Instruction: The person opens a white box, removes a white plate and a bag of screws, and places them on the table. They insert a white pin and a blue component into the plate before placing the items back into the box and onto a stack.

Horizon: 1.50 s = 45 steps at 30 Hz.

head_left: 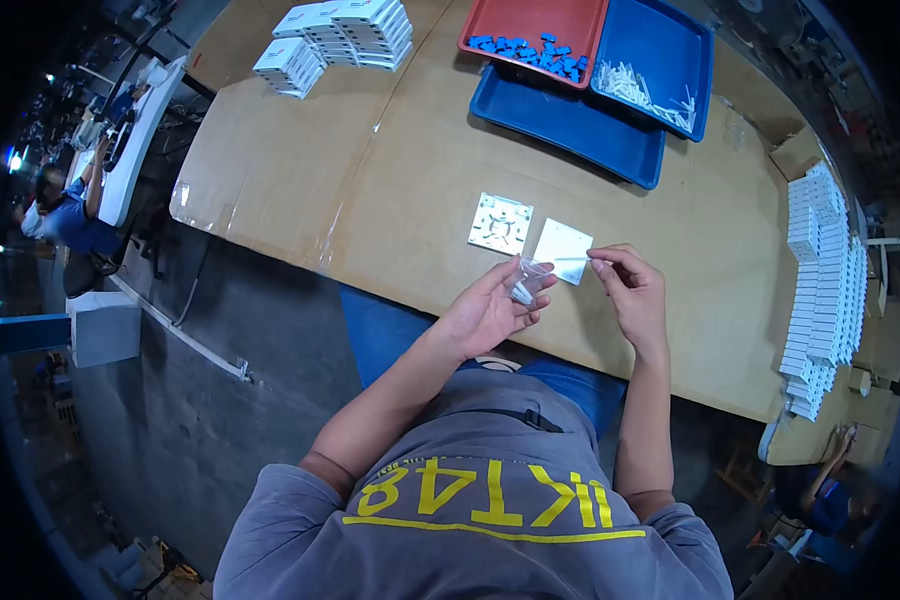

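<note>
My left hand [495, 308] is closed on a small clear plastic bag [526, 283] with something white inside. My right hand [629, 285] pinches a thin white stick-like piece [574, 260], whose far end points toward the bag's mouth. Just beyond my hands lies a square white plastic tray [500, 222] with a dark curved pattern at its centre. Beside it rests a plain white square plate [563, 243], partly behind the thin piece and my right fingers.
A red tray [582, 25] holds blue clips [530, 52]; a blue tray [698, 60] holds thin white pieces [635, 88]. Another blue tray [570, 128] sits nearer. White boxes [340, 35] are stacked far left, more stacks [820, 290] at right. Other people [80, 215] work nearby.
</note>
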Motion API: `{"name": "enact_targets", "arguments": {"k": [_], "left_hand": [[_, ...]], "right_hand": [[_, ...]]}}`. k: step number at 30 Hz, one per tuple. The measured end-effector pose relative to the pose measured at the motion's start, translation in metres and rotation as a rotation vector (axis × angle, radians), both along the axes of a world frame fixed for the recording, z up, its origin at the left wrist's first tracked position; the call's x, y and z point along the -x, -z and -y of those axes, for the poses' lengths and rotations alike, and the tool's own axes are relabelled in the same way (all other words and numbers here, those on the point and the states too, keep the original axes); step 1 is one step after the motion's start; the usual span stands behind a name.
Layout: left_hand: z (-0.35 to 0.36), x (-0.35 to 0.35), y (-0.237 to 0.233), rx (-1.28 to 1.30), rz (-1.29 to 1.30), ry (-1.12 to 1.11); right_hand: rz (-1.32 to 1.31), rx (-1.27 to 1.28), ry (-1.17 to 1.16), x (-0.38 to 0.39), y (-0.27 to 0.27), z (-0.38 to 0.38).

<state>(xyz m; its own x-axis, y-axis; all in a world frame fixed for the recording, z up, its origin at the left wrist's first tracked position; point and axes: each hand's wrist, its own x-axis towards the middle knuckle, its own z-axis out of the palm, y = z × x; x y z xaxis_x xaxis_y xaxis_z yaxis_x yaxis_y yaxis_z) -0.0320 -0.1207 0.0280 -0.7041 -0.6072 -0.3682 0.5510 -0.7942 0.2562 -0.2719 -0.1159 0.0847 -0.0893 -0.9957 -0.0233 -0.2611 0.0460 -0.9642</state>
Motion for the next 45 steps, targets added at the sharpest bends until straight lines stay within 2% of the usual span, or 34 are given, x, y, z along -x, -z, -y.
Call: {"name": "enact_targets", "arguments": {"k": [6,9,12,18,25,27,28,31,34,38,41,45], "left_hand": [[-0.006,-0.004,0.003,-0.062,0.04,0.077],[-0.009,-0.003,0.003,-0.087,0.05,0.146],[-0.013,0.002,-0.002,-0.066,0.081,0.182],[-0.021,-0.003,-0.009,-0.039,0.152,0.166],[-0.032,-0.017,-0.009,0.038,0.25,0.121],[-0.037,-0.021,-0.005,0.077,0.206,0.129],[-0.039,-0.023,-0.005,0.099,0.18,0.129],[-0.048,-0.023,-0.022,0.237,0.33,0.065],[-0.053,-0.028,-0.015,0.56,0.535,0.058],[-0.059,-0.029,-0.016,0.606,0.574,-0.059],[-0.06,-0.034,0.003,0.749,0.707,-0.064],[-0.067,-0.026,-0.034,0.708,0.74,-0.301]], "right_hand": [[0.046,-0.155,-0.065,-0.002,0.003,-0.005],[0.006,-0.215,-0.215,0.0,0.005,-0.001],[-0.065,-0.101,-0.382,-0.006,0.0,0.004],[0.013,-0.061,-0.451,-0.021,0.007,0.002],[-0.058,-0.106,-0.603,-0.029,0.0,-0.01],[-0.112,-0.118,-0.646,-0.033,-0.009,-0.018],[-0.113,-0.137,-0.623,-0.035,-0.006,-0.02],[-0.104,-0.135,-0.548,-0.038,-0.009,-0.027],[-0.098,-0.109,-0.512,-0.043,-0.021,-0.032],[-0.065,-0.116,-0.409,-0.051,-0.019,-0.038],[0.231,-0.021,-0.202,-0.069,-0.002,-0.048],[0.335,0.022,-0.076,-0.088,0.001,-0.059]]}}
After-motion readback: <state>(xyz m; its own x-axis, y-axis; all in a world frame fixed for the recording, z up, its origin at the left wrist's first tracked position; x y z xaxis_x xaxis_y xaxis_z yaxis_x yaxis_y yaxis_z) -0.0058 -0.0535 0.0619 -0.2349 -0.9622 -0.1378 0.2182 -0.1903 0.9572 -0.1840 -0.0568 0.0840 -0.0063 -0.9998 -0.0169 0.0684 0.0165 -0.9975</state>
